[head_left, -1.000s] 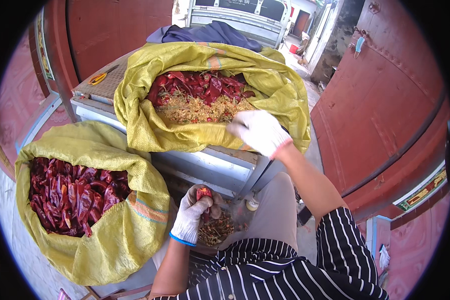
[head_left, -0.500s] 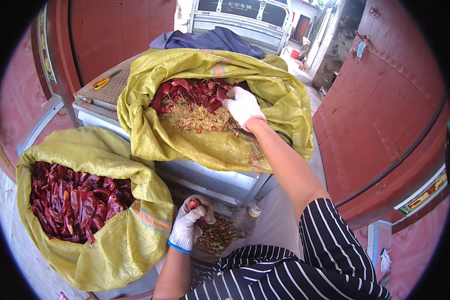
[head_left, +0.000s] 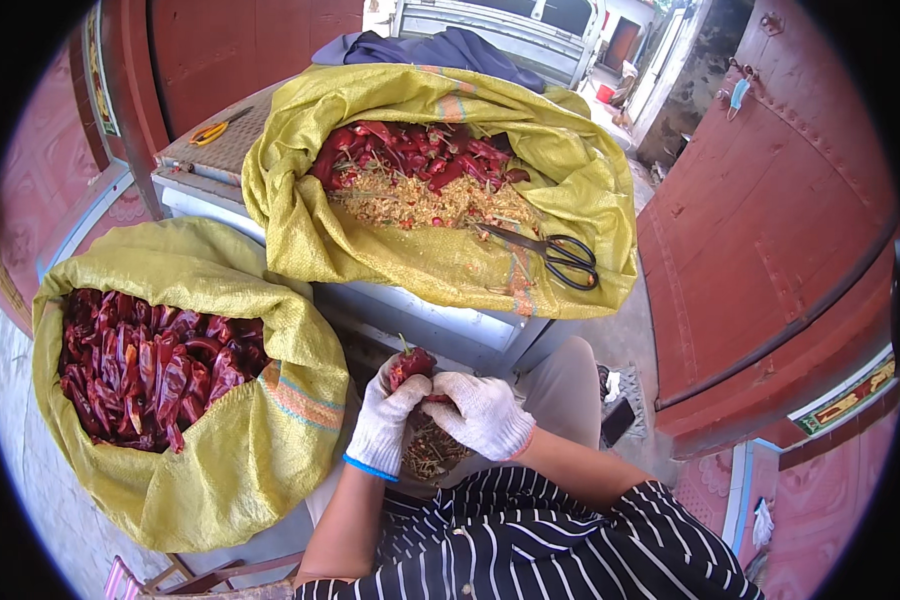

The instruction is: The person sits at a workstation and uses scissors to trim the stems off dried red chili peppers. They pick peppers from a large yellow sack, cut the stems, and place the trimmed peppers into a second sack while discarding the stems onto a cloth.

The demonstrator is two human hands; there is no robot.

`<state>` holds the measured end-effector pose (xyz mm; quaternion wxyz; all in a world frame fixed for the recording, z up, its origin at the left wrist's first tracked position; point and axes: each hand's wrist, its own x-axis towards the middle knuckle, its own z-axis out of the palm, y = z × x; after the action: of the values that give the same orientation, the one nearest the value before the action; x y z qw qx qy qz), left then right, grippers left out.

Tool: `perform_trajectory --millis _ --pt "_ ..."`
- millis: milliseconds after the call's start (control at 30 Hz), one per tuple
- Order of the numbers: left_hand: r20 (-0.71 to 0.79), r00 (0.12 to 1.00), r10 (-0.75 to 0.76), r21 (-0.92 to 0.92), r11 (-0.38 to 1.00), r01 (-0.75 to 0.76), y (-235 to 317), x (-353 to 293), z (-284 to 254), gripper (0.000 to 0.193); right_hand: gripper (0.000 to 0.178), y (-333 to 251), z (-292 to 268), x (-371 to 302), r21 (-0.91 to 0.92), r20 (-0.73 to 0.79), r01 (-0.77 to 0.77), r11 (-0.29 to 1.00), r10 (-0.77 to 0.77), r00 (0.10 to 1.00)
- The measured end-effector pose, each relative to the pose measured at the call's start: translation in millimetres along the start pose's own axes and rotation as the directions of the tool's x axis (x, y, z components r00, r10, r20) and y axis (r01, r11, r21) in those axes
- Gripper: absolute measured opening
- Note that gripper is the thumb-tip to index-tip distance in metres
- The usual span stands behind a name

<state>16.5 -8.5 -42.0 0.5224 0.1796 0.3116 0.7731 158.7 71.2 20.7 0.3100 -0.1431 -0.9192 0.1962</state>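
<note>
**Holding red pepper [head_left: 411, 366] close to the body, between left hand [head_left: 379, 415] and right hand [head_left: 488, 418]**

Presses the gloved fingers of the left hand around the red pepper, green stem upward. Bends the gloved fingers of the right hand inward, pinching a second red piece [head_left: 438, 399], mostly hidden. Holds both hands side by side, at or near contact.

Has a heap of dry scraps [head_left: 432, 448] just below the hands, partly covered. Wears a striped shirt [head_left: 535, 545].

Faces an upper yellow sack [head_left: 298, 235], lying open, with red chilies [head_left: 425, 150] toward the back of the mouth and pale seeds [head_left: 405, 202] toward the front. Has black-handled scissors [head_left: 568, 262] lying on the near right fold, tips toward the seeds. Has a lower yellow sack [head_left: 225, 480] at left, wide open, filled with whole dried peppers [head_left: 150, 370].

Farther out, shows a flat vehicle bed [head_left: 215, 158] under the upper yellow sack, bearing a yellow-handled tool [head_left: 210, 134], with a dark blue cloth [head_left: 430, 52] behind.
</note>
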Motion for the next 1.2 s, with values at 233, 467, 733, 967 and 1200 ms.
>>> perform_trajectory --millis 233,467,733,967,1200 --pt "-0.046 0.993 0.111 0.282 0.955 -0.093 9 -1 6 0.034 0.026 -8 -36 34 -0.012 0.042 -0.105 0.994 0.106 0.994" --pt "-0.031 0.993 0.111 0.309 0.946 -0.096 -8 3 -8 0.037 0.014 3 -19 51 -0.089 0.107 0.205 0.975 -0.195 0.975" --pt "0.112 0.988 -0.104 0.329 0.942 0.061 14 -10 3 0.026 0.016 3 -22 51 0.129 0.189 -0.007 0.992 -0.017 0.982" --pt "0.091 0.996 -0.011 0.457 0.889 -0.032 16 -18 10 0.016 0.017 2 -17 41 0.702 0.580 -0.700 0.134 0.462 0.671" --pt "0.179 0.965 0.190 0.552 0.793 -0.258 6 -12 9 0.019 0.015 14 -8 31 0.735 0.661 -0.601 -0.313 0.529 0.532"
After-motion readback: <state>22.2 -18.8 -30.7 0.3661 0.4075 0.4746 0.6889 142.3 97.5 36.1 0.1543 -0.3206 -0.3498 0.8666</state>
